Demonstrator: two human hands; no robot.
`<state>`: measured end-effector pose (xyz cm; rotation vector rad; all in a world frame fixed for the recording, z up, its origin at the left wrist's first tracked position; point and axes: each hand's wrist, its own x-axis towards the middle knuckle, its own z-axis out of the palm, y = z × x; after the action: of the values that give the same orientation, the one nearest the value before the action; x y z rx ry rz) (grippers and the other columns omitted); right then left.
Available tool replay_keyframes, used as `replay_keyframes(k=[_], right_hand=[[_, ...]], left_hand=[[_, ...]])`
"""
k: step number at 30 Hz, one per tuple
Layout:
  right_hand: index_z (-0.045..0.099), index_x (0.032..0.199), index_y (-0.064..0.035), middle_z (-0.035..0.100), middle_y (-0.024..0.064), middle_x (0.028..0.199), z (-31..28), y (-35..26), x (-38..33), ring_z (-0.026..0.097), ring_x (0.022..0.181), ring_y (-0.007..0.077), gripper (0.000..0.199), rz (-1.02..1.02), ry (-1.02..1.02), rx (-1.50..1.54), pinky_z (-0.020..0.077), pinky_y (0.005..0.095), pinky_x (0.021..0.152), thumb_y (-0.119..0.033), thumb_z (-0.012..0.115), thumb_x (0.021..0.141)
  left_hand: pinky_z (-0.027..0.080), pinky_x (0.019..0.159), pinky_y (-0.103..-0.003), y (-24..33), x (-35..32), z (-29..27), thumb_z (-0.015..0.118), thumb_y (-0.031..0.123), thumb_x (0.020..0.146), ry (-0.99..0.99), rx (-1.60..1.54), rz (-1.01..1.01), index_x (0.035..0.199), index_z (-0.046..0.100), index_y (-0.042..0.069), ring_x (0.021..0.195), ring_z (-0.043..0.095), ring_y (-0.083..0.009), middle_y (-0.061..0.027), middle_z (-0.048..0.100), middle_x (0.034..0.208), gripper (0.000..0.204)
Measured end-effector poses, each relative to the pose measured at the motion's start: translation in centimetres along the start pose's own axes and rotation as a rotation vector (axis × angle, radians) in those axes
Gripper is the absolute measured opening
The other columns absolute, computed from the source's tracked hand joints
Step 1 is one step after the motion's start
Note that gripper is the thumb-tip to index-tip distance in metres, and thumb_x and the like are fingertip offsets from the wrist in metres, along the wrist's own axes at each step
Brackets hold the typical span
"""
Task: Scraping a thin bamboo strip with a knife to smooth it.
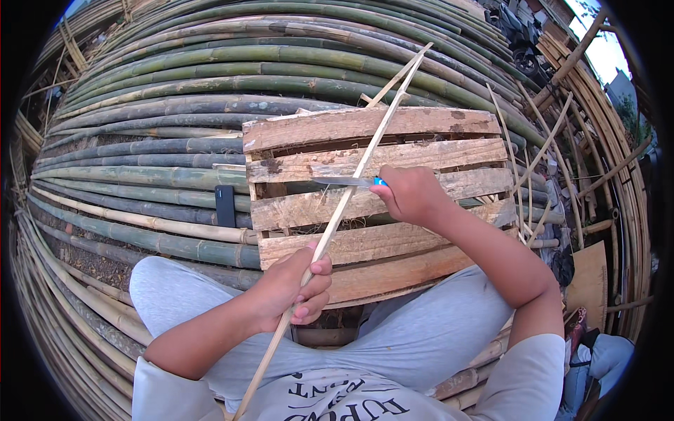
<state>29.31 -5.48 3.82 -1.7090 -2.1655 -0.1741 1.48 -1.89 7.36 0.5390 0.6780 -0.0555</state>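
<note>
A long, pale bamboo strip (370, 151) runs slantwise from my lap up past the far edge of a wooden slatted crate (372, 242). My left hand (298, 284) is wrapped round its lower part, close to the crate's near left corner. In my right hand (414, 195) is a knife (344, 181) with a blue handle, gripped in a fist over the slats. Its blade points left and crosses the strip, seemingly touching it. Thin shavings lie on the slats near the blade. A second pale strip (390, 82) shows beyond the crate, meeting the first near its tip.
Rows of green and grey bamboo poles (203, 105) lie beyond and left of the crate. A dark phone (225, 206) rests on poles at the crate's left. Thin sticks (544, 151) lean at the right, near a cardboard piece (588, 284). A motorbike (523, 56) stands far right.
</note>
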Motion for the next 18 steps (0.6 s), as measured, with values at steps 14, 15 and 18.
replay_keyframes(k=[14, 15, 18], right_hand=[[0.052, 0.087, -0.0016, 0.059, 0.0171, 0.063, -1.6, -0.3, 0.5, 0.061, 0.057, 0.0377, 0.034, 0.369, -0.104, -0.027, 0.0471, 0.046, 0.05, -0.033, 0.05, 0.1], [0.053, 0.091, -0.0014, 0.06, 0.0164, 0.065, -2.3, -1.7, 0.0, 0.062, 0.057, 0.0362, 0.031, 0.287, -0.132, 0.084, 0.0483, 0.0444, 0.049, -0.031, 0.051, 0.1], [0.052, 0.097, -0.0016, 0.06, 0.0152, 0.069, -2.7, -4.2, -0.7, 0.061, 0.057, 0.036, 0.024, 0.065, -0.148, 0.157, 0.049, 0.0436, 0.051, -0.026, 0.053, 0.099]], left_hand=[[0.022, 0.028, -0.022, 0.2, 0.4, -2.9, 0.023, 0.043, 0.107, -0.036, 0.023, -0.056, 0.074, 0.037, 0.017, 0.032, 0.028, -0.0075, 0.0039, 0.027, 0.047, 0.044], [0.022, 0.028, -0.022, 0.2, 0.1, -3.1, 0.023, 0.044, 0.107, -0.038, 0.013, -0.069, 0.074, 0.037, 0.017, 0.032, 0.029, -0.0075, 0.0038, 0.028, 0.047, 0.044], [0.022, 0.028, -0.022, 0.3, 0.0, -3.6, 0.024, 0.045, 0.107, -0.04, 0.008, -0.08, 0.074, 0.036, 0.017, 0.032, 0.029, -0.0075, 0.0036, 0.028, 0.047, 0.045]])
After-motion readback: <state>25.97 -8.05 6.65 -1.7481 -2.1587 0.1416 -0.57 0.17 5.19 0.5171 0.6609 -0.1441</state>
